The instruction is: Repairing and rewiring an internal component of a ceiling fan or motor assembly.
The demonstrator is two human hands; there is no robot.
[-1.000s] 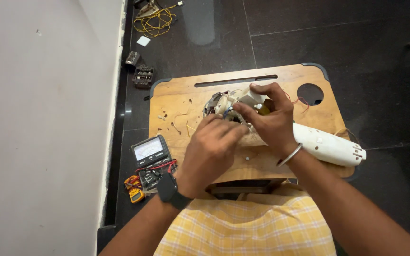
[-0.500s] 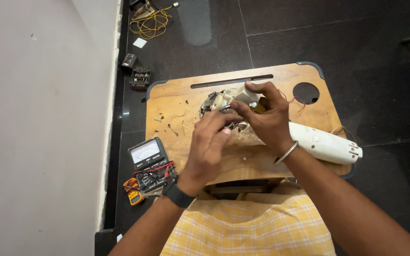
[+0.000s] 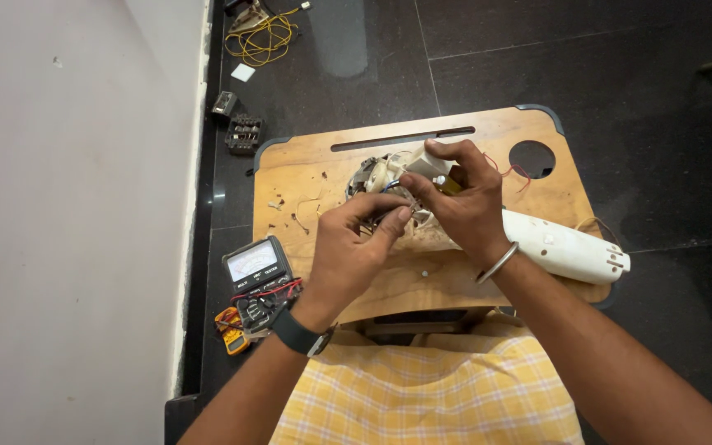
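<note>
A small wooden lap table (image 3: 306,169) stands over my lap. On it lies an opened white appliance (image 3: 566,247) with a long handle pointing right and its motor and wires (image 3: 372,175) exposed at the left end. My right hand (image 3: 463,202) grips a small white and yellow part at the motor's top. My left hand (image 3: 356,243) pinches thin wires just beside it, fingertips almost touching the right hand's. Red wires (image 3: 514,171) trail toward the table's round hole (image 3: 531,158).
An analogue multimeter (image 3: 253,276) with red leads lies on the dark floor left of the table, a small yellow tool (image 3: 231,325) next to it. Farther back sit a black component (image 3: 243,133) and a yellow cable coil (image 3: 261,35). A pale wall (image 3: 67,206) runs along the left.
My left hand's fingers have opened from covering the motor to a pinch on the wires. The right hand has shifted slightly on the white part. The view has moved a little.
</note>
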